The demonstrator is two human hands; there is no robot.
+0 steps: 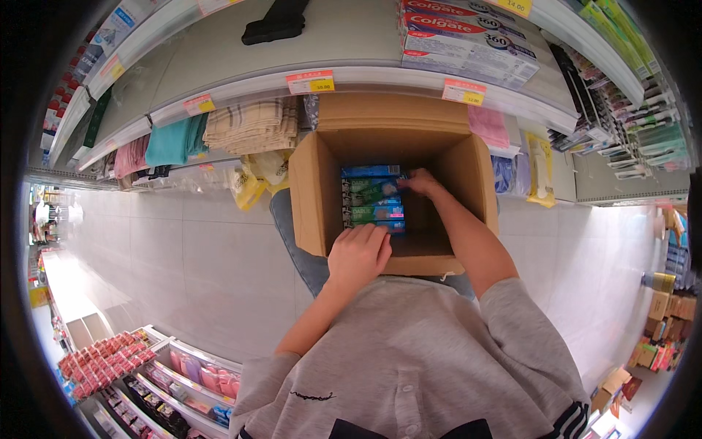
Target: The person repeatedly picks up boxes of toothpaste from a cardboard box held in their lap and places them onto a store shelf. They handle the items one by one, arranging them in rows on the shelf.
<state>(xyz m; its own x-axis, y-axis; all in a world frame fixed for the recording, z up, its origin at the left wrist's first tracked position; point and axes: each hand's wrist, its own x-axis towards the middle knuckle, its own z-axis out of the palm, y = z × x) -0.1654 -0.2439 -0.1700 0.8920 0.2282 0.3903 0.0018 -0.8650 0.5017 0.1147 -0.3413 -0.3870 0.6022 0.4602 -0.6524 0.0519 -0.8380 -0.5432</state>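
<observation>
An open cardboard box stands before me, tilted towards my body. Several green and blue Darlie toothpaste cartons are stacked along its left side. My right hand reaches inside, its fingertips at the right end of an upper carton; whether they grip it I cannot tell. My left hand lies over the box's near edge, fingers curled beside the lowest cartons, which it partly hides. The right part of the box's inside shows bare cardboard.
Above the box runs a shelf with Colgate toothpaste cartons and a black object. Folded towels lie on the shelf below, left of the box. Toothbrush packs hang at the right. Another display shelf stands at the lower left.
</observation>
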